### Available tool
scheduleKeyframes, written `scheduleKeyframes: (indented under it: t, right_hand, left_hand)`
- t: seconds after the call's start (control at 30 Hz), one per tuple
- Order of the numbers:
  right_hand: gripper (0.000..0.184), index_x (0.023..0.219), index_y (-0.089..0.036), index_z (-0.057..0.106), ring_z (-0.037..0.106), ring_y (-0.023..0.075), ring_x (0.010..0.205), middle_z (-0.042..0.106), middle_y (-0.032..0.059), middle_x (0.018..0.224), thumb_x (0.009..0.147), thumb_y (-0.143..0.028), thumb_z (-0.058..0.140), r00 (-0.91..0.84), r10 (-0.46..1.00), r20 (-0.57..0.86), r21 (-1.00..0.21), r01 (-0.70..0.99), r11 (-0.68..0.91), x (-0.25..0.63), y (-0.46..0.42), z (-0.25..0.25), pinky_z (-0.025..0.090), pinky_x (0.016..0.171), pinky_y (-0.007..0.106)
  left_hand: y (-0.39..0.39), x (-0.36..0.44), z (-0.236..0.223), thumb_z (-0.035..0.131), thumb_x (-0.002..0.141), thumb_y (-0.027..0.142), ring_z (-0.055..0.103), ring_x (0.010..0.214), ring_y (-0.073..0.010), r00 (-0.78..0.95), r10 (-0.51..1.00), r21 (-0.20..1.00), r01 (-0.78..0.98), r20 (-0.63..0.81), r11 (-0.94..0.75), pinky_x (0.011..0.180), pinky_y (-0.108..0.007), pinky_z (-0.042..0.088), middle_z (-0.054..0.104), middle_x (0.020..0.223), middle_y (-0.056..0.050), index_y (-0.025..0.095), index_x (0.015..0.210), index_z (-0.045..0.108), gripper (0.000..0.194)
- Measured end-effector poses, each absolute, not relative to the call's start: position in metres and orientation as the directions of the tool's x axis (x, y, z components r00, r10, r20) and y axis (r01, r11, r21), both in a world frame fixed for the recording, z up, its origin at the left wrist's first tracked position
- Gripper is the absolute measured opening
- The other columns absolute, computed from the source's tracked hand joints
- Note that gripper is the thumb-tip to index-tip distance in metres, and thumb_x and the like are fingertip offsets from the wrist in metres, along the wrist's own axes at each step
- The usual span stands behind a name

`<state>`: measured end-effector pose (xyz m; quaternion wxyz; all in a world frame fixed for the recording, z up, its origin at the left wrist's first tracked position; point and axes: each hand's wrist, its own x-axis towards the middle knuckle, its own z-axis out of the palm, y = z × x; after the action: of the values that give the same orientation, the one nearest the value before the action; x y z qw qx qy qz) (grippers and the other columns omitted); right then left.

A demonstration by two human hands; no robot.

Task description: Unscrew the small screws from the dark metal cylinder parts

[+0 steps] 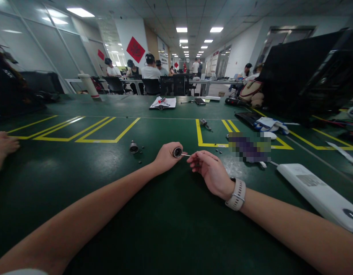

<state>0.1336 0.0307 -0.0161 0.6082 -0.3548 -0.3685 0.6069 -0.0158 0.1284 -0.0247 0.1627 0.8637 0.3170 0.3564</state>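
Note:
My left hand [166, 157] is closed around a hollow, dark metal cylinder [177, 152], whose open round end faces me. A thin metal rod [186, 155] runs from beside that end to the fingertips of my right hand [207, 170], which are pinched on it. Whether the rod's far tip touches the cylinder I cannot make out. On the green bench [165, 236], left of my left hand, stands a bell-shaped metal part [133, 147] with several tiny dark pieces [141, 152] around it. More small pieces [218, 151] lie beyond my right hand.
A metal part with a narrow tip [205, 124] lies farther back. To the right are a white power bank-like box [314, 191], a cloth [270, 125] and a large black case [305, 72]. Another person's hand [5, 145] rests at the left. A clipboard [163, 102] lies behind.

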Motion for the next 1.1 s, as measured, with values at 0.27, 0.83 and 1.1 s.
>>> scheduleKeyframes:
  t: [0.27, 0.83, 1.1]
  right_hand:
    - [0.015, 0.069, -0.017, 0.063, 0.053, 0.0135, 0.065, 0.065, 0.003, 0.073, 0.075, -0.03, 0.059, -0.049, 0.998, -0.033, -0.875, -0.482, -0.053, 0.136, 0.033, -0.016, 0.039, 0.061, 0.028]
    - [0.02, 0.067, -0.015, 0.063, 0.053, 0.0131, 0.063, 0.064, 0.0036, 0.067, 0.079, -0.027, 0.052, -0.06, 0.988, -0.14, -0.831, -0.535, -0.15, 0.142, 0.041, -0.016, 0.038, 0.063, 0.028]
    - [0.022, 0.062, -0.014, 0.062, 0.052, 0.0128, 0.057, 0.063, 0.0038, 0.061, 0.077, -0.024, 0.05, -0.044, 0.981, -0.187, -0.833, -0.523, -0.182, 0.146, 0.042, -0.013, 0.037, 0.059, 0.028]
  left_hand:
    - [0.129, -0.017, -0.027, 0.058, 0.074, 0.026, 0.044, 0.056, -0.0092, 0.574, 0.63, 0.478, 0.414, 0.523, -0.775, 0.054, -0.022, 0.034, 0.048, 0.061, 0.004, 0.016, 0.064, 0.049, 0.018]
    - [0.133, -0.015, -0.027, 0.058, 0.074, 0.024, 0.046, 0.059, -0.0105, 0.694, 0.556, 0.376, 0.416, 0.458, -0.828, 0.06, -0.024, 0.035, 0.05, 0.062, 0.004, 0.016, 0.065, 0.05, 0.015]
    - [0.135, -0.017, -0.021, 0.061, 0.074, 0.024, 0.046, 0.059, -0.0096, 0.753, 0.531, 0.417, 0.371, 0.388, -0.83, 0.057, -0.022, 0.034, 0.05, 0.065, 0.003, 0.015, 0.066, 0.051, 0.016]
